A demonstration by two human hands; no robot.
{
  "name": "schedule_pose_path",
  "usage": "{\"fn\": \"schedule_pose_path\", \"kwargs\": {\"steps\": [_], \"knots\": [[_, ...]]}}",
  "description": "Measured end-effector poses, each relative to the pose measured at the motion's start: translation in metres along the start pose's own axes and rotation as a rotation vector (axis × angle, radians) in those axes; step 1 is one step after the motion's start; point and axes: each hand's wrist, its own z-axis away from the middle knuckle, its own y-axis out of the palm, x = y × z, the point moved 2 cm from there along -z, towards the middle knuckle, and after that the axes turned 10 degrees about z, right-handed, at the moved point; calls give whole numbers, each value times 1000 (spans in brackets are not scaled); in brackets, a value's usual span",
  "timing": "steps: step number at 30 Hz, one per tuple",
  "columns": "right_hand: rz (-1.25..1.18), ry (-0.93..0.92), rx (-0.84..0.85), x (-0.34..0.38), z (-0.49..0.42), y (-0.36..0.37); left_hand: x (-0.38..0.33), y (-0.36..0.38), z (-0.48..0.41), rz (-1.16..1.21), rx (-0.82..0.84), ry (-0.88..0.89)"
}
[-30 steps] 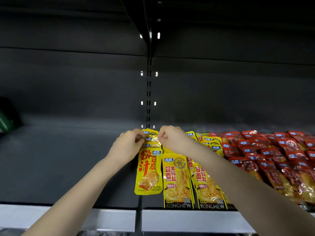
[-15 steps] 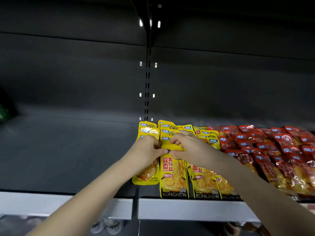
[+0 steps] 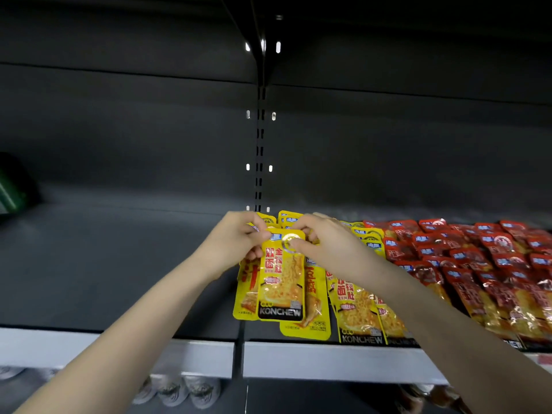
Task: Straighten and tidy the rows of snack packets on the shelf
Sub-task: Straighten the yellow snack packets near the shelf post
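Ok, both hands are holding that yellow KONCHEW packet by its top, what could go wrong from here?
The yellow foil KONCHEW packet is only pinched at its top edge by the left hand and right hand; it could slip.
The yellow packet beneath it reaches the grey shelf lip and may slide off if nudged.
The right forearm crosses the neighbouring yellow packets and could drag them askew.

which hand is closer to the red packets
Right. The right hand sits left of the red packets; the left hand is farther left, beyond the held yellow packet.
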Motion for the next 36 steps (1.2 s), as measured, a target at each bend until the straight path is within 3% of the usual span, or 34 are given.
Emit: {"fn": "schedule_pose_path", "kwargs": {"steps": [13,29,36], "knots": [[127,-109,68,31,-5,31,30,-29,17,-29,25,-59],[101,-27,94,22,-7,38,41,-25,12,-362,-34,-29],[117,45,-6,-2,-2,19,22,-16,16,-464,-240,111]]}}
